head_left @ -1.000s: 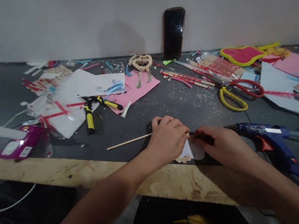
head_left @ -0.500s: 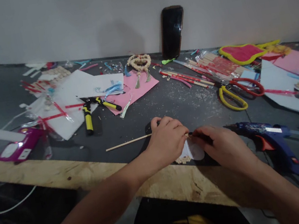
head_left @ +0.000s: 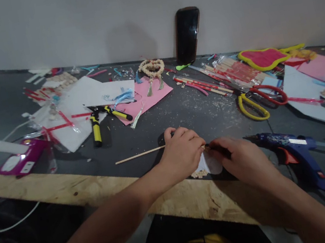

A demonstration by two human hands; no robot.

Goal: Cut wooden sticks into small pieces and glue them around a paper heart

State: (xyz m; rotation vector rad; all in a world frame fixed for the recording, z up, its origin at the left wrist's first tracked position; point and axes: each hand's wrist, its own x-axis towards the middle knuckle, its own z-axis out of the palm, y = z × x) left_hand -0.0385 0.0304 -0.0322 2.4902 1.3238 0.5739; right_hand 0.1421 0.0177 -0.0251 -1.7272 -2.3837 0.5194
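Note:
My left hand (head_left: 183,149) is closed around a thin wooden stick (head_left: 140,155), whose bare end sticks out to the left over the table. My right hand (head_left: 240,154) faces it, fingertips pinched together at a small dark piece (head_left: 207,145) between the two hands; what exactly it grips is hidden by the fingers. Below the fingertips lies a small white sheet (head_left: 213,163), with a little heap of pale wooden bits (head_left: 199,173) at its left edge.
A blue glue gun (head_left: 292,142) lies right of my right hand. Beyond are scissors (head_left: 253,107), red-wrapped chopsticks (head_left: 203,85), yellow-handled pliers (head_left: 96,129), pink paper (head_left: 157,93) and a beaded bracelet (head_left: 151,68). A phone (head_left: 188,35) leans on the wall; a purple device (head_left: 24,158) sits left.

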